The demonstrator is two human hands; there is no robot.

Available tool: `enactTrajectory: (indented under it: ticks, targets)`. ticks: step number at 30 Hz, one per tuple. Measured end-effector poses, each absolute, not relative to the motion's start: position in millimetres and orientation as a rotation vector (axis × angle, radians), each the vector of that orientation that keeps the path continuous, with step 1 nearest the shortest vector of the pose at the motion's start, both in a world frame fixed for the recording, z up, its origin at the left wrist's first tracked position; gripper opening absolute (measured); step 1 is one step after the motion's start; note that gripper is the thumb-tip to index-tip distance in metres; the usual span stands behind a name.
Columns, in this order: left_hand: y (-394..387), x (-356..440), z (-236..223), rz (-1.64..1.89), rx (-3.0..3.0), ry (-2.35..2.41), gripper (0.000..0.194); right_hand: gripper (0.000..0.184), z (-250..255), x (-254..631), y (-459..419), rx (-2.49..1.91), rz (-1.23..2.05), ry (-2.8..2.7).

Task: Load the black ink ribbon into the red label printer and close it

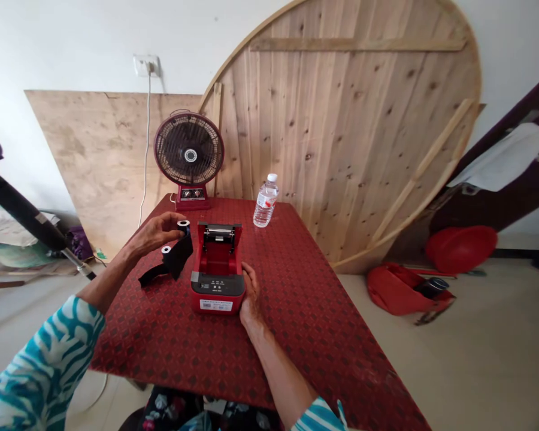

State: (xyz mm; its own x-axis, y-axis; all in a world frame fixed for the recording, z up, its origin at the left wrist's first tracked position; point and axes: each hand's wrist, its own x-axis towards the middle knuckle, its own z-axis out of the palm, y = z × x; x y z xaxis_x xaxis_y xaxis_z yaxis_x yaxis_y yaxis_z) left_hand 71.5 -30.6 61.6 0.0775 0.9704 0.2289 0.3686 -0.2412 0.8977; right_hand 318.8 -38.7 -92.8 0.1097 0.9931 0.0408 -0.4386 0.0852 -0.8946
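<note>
The red printer [218,286] sits on the patterned red table [314,341], its lid [236,232] raised at the back and its inner compartment exposed; a white label [215,305] is stuck on its front, below a dark panel with small buttons. Just left of the printer, the left hand [155,233] has its fingers curled around one end of a black ribbon [184,256] — pinching it by the upper roll, whose white core faces up. The ribbon's second white-cored roll [166,249] hangs lower and farther from the printer, and a loose black tail trails out beyond that; whether this tail touches the table I cannot tell. The right hand [251,296] lies against the printer's right side, fingers along the wall — its thumb is hidden, so I cannot tell how firmly it grasps. Behind the printer and to its left stands a dark red fan [190,155]; behind it and to its right, a clear water bottle [265,206] with a white cap. Farther behind the printer, a large rounded wooden panel [341,120] leans on the wall, and well to its right a red bag [390,290] lies on the floor.
</note>
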Motion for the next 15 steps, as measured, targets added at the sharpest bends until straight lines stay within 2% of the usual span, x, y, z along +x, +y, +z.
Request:
enactTrajectory:
  ticks: [4, 9, 12, 15]
  targets:
    - [-0.5, 61.6, 26.9, 1.009, 1.755, 1.681, 0.032, 0.047, -92.6, 320.6, -38.7, -0.869, 1.323, -0.806]
    - [15.5, 65.7, -16.2, 0.834, 1.787, 1.779, 0.026, 0.047, -92.0, 321.3, -39.4, -0.864, 1.355, -0.788]
    - [17.0, 61.5, -22.1, 0.794, 1.793, 1.773, 0.032, 0.047, -92.2, 321.1, -39.3, -0.861, 1.357, -0.782]
    - [10.0, 44.5, -11.5, 0.868, 1.788, 1.726, 0.047, 0.048, -92.8, 320.8, -38.8, -0.852, 1.364, -0.771]
